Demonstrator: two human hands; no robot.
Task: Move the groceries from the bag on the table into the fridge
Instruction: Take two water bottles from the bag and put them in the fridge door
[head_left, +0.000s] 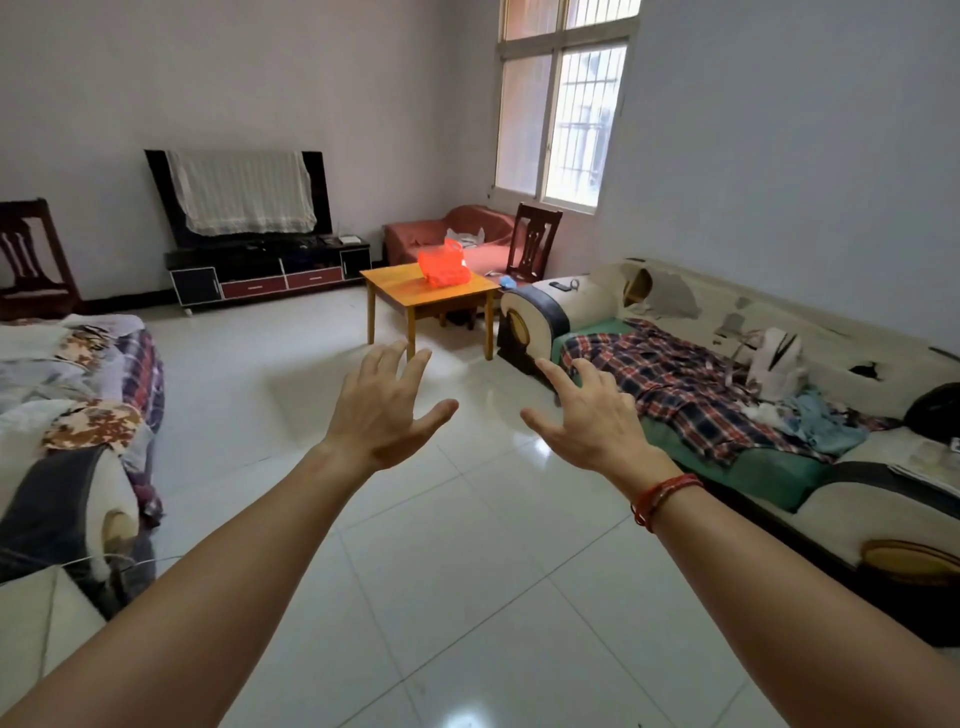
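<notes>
Right, I have both arms stretched out ahead over the tiled floor (467, 571), the left hand (382, 410) and right hand (592, 415) spread wide with fingers splayed, holding nothing. The red bag (443, 266) sits on the small wooden table (410, 291) well apart from both hands, across the room, roughly between them and beyond the fingertips.

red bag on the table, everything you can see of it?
The red bag is thin, translucent red-orange plastic, bulging, contents indiscernible. It sits upright mid-top on the wooden table, a handle loop standing up. Only the table touches it; the left hand and right hand are open, far short of it.
</notes>
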